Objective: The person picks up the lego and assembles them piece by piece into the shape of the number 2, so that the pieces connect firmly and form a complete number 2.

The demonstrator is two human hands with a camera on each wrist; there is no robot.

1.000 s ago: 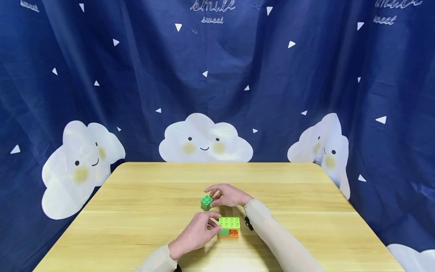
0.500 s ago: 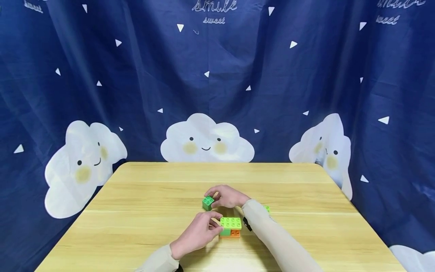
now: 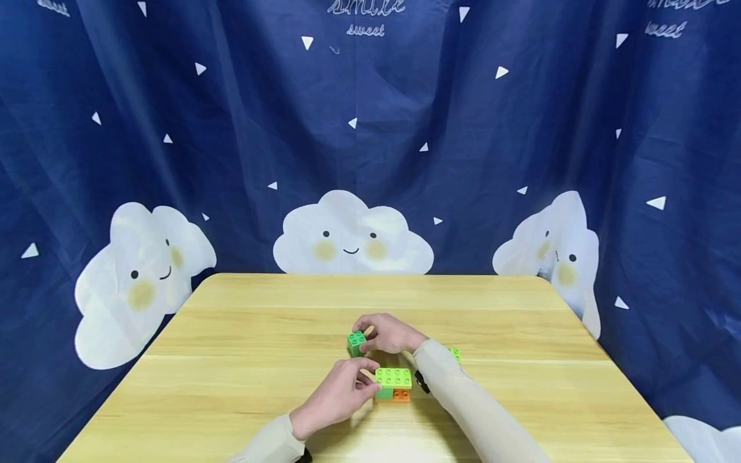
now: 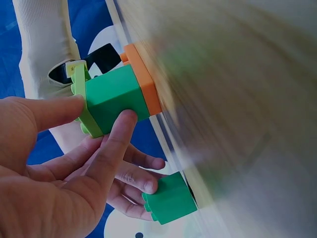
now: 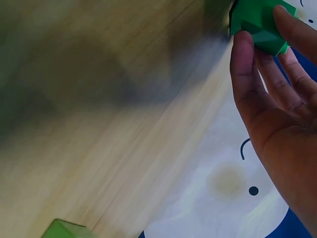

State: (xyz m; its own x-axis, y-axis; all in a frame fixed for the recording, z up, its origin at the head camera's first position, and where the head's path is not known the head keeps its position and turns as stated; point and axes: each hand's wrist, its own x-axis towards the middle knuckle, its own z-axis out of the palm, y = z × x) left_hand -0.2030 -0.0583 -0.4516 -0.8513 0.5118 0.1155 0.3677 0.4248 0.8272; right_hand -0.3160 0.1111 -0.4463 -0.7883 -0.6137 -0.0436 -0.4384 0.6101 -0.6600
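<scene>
My left hand (image 3: 336, 395) grips the left end of a small stack of toy building bricks. The stack has a lime plate (image 3: 393, 378) with studs on top, a green brick (image 4: 116, 96) under its left part and an orange plate (image 3: 401, 395) at the bottom. Farther back, my right hand (image 3: 389, 333) pinches a separate green brick (image 3: 356, 346) between thumb and fingers, its studs facing up. In the right wrist view this green brick (image 5: 260, 22) shows at the upper right, partly covered by the fingertips.
A lime piece (image 3: 455, 354) lies beyond my right sleeve, partly hidden by it. The wooden table (image 3: 260, 334) ends at a back edge before a blue curtain (image 3: 370, 154) printed with clouds. My right forearm crosses the table to the right of the stack.
My right hand has drawn the separate green brick slightly to the right. More of the lime piece shows past my right sleeve. My left hand stays on the stack.
</scene>
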